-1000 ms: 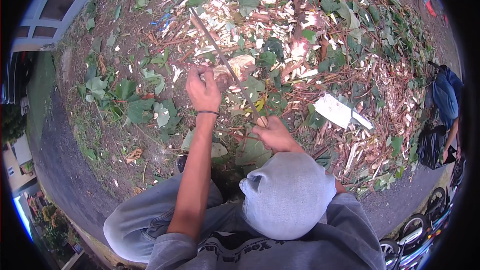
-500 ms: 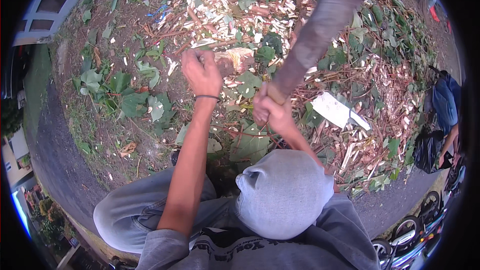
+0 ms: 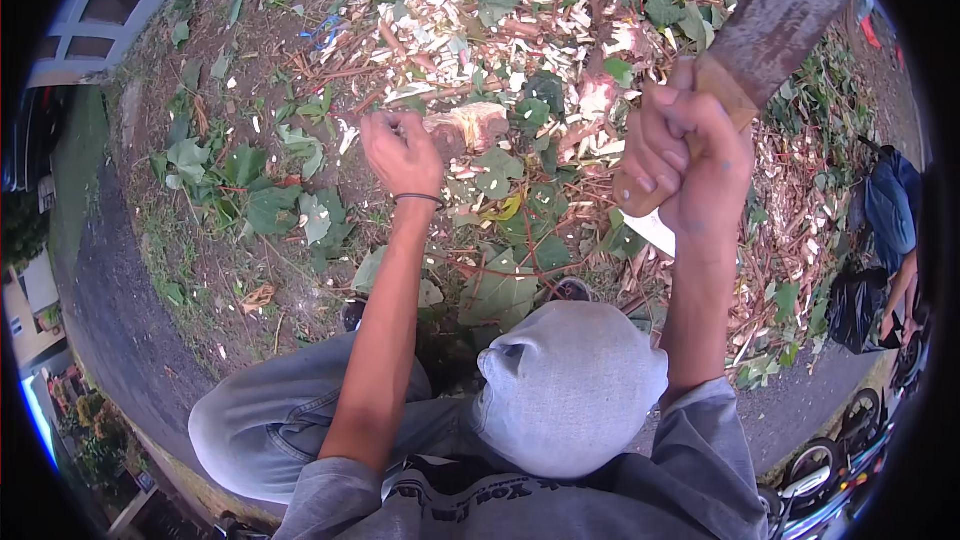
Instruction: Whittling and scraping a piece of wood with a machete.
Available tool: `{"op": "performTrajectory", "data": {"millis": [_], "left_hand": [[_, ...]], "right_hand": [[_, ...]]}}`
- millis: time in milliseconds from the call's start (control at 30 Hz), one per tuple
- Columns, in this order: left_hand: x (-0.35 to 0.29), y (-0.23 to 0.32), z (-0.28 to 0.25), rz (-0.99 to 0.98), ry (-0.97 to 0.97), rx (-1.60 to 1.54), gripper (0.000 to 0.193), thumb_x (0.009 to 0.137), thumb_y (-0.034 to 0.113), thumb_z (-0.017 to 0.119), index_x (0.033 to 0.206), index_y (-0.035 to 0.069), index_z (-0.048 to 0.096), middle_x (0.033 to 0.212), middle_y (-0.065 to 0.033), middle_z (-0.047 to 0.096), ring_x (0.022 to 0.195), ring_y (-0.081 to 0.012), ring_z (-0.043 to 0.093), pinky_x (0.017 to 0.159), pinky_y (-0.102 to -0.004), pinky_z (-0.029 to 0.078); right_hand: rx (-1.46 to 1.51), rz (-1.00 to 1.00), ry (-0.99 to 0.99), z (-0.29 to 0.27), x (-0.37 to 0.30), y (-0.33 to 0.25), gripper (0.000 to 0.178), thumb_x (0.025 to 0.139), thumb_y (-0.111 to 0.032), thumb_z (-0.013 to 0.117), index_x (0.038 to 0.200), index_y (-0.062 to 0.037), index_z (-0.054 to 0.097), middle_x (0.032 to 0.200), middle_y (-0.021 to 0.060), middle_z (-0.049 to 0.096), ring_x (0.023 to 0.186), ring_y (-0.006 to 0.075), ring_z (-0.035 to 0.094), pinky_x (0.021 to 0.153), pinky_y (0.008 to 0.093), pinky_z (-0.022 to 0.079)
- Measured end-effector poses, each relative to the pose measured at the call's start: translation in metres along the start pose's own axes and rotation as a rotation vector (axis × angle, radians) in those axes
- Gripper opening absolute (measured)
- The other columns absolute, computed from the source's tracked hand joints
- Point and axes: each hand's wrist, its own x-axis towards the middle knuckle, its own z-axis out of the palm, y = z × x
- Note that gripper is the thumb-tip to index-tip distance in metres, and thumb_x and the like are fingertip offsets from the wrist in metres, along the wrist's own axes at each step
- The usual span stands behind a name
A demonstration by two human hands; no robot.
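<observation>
My right hand is wrapped round the wooden handle of a machete, lifted over the ground at the right. Its broad, dark, worn blade points up toward the top right. My left hand, with a dark band at the wrist, is low over the ground with its fingers curled closed. What they hold, if anything, is hidden. Right beside it lies a thick brown piece of wood with a pale, hacked top. Pale wood chips are scattered beyond both hands.
Large green leaves and thin sticks litter the soil. A flat white piece lies below my right hand. My bent knee rises between my arms. At the right are a black bag, another person's arm and bicycles.
My right hand has swung the machete up and to the right, from low near the piece of wood. My left hand stays almost in place.
</observation>
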Motion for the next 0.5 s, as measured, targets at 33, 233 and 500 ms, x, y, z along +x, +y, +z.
{"op": "performTrajectory", "data": {"millis": [33, 233, 500], "left_hand": [[0.002, 0.006, 0.003, -0.002, -0.008, -0.004, 0.018, 0.081, 0.01, 0.057, 0.072, -0.005, 0.055, 0.073, -0.0193, 0.055, 0.067, -0.034, 0.052, 0.069, -0.0424, 0.042], [0.012, 0.027, 0.019, -0.043, -0.033, -0.015, 0.024, 0.083, 0.015, 0.055, 0.073, -0.006, 0.054, 0.083, -0.021, 0.055, 0.079, -0.0384, 0.053, 0.075, -0.0468, 0.04], [0.014, 0.01, 0.03, -0.262, -0.125, -0.022, 0.026, 0.083, 0.019, 0.057, 0.074, -0.005, 0.053, 0.079, -0.0222, 0.057, 0.076, -0.0387, 0.054, 0.074, -0.047, 0.041]], "right_hand": [[0.087, -0.141, -0.055, -0.004, 0.004, -0.01, 0.02, 0.084, -0.005, 0.054, 0.07, -0.0065, 0.039, 0.052, -0.0014, 0.035, 0.039, 0.0076, 0.029, 0.038, 0.0256, 0.028], [-0.262, 0.756, -0.004, -0.044, -0.055, 0.218, 0.01, 0.079, -0.005, 0.058, 0.074, -0.0035, 0.05, 0.055, 0.0013, 0.047, 0.042, 0.0117, 0.045, 0.037, 0.0307, 0.032], [-0.671, 0.839, -0.081, -0.074, -0.047, 0.158, 0.024, 0.082, -0.015, 0.061, 0.066, -0.0006, 0.051, 0.052, 0.0026, 0.047, 0.043, 0.0146, 0.046, 0.04, 0.0344, 0.036]]}}
